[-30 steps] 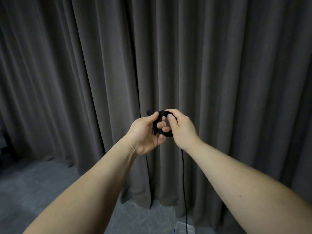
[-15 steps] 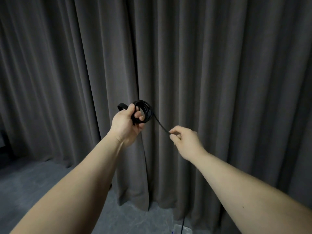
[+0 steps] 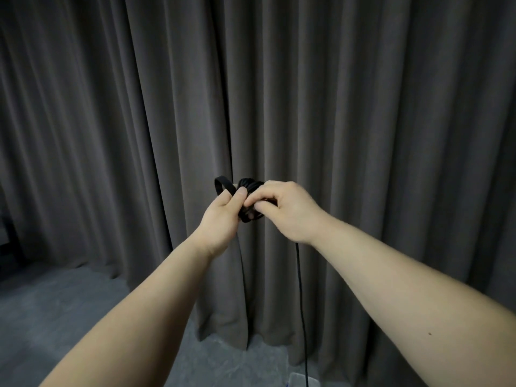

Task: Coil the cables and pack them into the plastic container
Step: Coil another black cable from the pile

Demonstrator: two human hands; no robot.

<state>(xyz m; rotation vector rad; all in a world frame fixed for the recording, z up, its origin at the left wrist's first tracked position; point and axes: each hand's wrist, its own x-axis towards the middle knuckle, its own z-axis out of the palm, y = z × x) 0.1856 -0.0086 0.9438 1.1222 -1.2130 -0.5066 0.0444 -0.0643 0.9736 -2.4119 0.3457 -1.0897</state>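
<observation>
Nearest, at the bottom edge: a corner of the plastic container [image 3: 304, 380] on the grey floor [image 3: 55, 317], barely in view; loose black cable tail [image 3: 301, 303] hanging from under the right hand down toward it.

Further out, at arm's length: black cable coil [image 3: 251, 202] held up between both hands, well above the container. Left hand [image 3: 220, 216] curled round the coil's left side, thumb pressed on top; a flat black strap loop [image 3: 222, 184] sticking out above that hand. Right hand [image 3: 287, 208] curled too, fingers [image 3: 258, 198] pinching the cable against the coil's right side; both hands touching at the coil.

Step in hand, by judgement: winding, mid-way, another turn being laid on; packing not yet begun, since a long tail remains uncoiled.

Next move probably calls for sliding the right hand down the tail, drawing up slack and laying it round without twisting, while the left clamps the turns so none spring loose.

Farthest: dark pleated curtain [image 3: 363, 107] across the whole background.
</observation>
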